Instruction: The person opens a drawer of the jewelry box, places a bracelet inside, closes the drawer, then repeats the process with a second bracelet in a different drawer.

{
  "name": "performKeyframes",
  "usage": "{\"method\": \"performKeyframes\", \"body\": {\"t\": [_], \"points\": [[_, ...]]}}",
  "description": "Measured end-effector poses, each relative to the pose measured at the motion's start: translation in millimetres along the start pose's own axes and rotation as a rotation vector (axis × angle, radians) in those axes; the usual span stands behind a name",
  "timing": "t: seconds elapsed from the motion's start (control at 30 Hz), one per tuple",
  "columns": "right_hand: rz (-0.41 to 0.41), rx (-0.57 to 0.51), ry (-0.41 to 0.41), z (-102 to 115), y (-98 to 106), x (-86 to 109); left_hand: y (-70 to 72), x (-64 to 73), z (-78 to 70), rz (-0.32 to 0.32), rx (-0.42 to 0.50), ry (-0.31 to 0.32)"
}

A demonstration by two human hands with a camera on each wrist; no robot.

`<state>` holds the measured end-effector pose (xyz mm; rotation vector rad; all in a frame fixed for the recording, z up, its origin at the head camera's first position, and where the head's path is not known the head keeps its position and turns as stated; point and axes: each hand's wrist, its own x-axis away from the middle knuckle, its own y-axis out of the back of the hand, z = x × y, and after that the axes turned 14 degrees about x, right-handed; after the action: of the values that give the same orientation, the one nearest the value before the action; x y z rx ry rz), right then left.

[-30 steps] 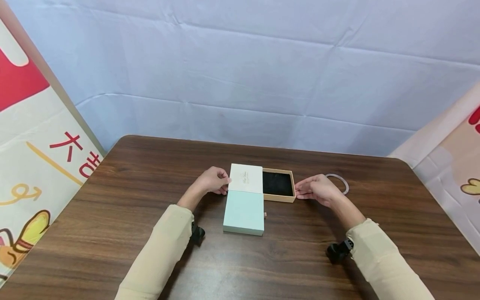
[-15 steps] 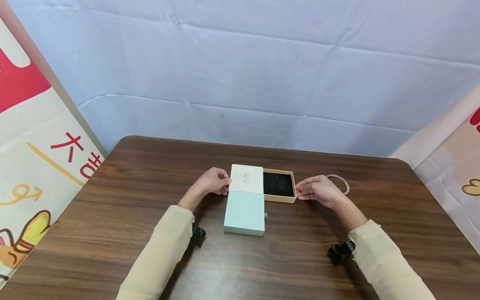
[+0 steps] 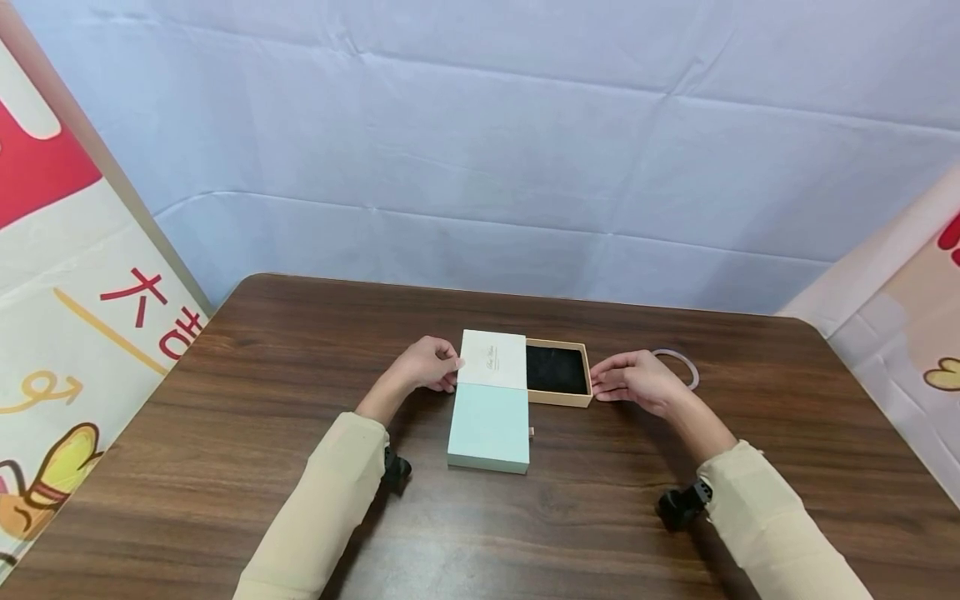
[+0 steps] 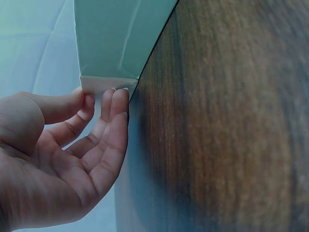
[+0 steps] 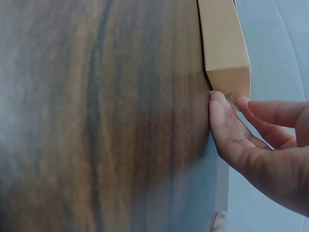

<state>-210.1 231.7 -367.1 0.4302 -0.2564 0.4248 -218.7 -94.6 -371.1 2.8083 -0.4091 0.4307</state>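
Observation:
My left hand (image 3: 431,362) rests its fingertips and thumb against the left end of the white-topped box sleeve (image 3: 491,358); in the left wrist view its fingers are gently bent against a pale end (image 4: 108,84). A tan drawer (image 3: 558,398) with a black lining stands pulled out from the sleeve's right side. At the drawer's outer end, my right hand (image 3: 637,379) pinches a small pull tab (image 5: 235,102), partly hidden by the fingertips. Directly in front of the sleeve lies a mint-green box (image 3: 489,423) with its own small tab at the right.
A pale ring (image 3: 678,358) lies on the brown wooden table (image 3: 300,500), just behind the right hand. Light blue cloth (image 3: 480,150) hangs past the table's far edge. Printed panels (image 3: 112,375) flank the left and right sides.

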Motion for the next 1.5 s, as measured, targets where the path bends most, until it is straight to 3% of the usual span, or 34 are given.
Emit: {"method": "performKeyframes", "body": {"t": [0.3, 0.6, 0.83, 1.23, 1.5], "points": [[-0.003, 0.002, 0.014, -1, 5, 1.6, -0.2, 0.0, 0.2, -0.002, -0.013, -0.005], [-0.066, 0.002, 0.048, -3, 16, 6.0, 0.0, 0.3, -0.4, -0.003, -0.019, 0.002], [-0.121, 0.065, 0.066, -3, 27, 12.8, -0.4, 1.6, -1.3, -0.001, -0.017, 0.001], [-0.190, 0.140, -0.004, -7, 43, 23.6, -1.1, 1.7, -1.0, 0.001, -0.012, 0.000], [-0.234, 0.140, -0.001, -10, 58, 29.3, 0.0, 0.9, -0.4, 0.005, -0.026, -0.008]]}}
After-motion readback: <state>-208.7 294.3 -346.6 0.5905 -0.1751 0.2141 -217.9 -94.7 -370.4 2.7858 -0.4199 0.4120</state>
